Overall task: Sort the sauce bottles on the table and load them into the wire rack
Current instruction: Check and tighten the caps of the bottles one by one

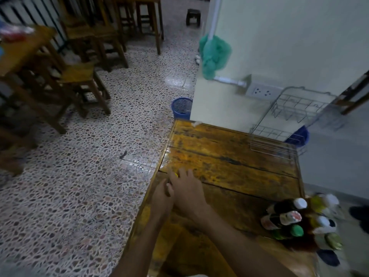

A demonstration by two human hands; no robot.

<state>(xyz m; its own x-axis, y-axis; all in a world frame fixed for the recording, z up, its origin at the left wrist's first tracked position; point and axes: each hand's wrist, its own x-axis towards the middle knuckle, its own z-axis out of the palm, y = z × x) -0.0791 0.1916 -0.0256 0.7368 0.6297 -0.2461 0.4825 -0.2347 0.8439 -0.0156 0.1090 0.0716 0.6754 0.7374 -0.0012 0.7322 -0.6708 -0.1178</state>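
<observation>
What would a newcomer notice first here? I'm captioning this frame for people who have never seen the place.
Probably the cluster of sauce bottles with white, green and gold caps at the near right corner of the wooden table. Next, the empty wire rack at the table's far right edge, and the left hand and right hand together at the table's left edge.

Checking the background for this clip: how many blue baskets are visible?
2. One blue basket stands on the floor left of the wall corner, beyond the table. The other sits behind the wire rack, partly hidden by it.
</observation>
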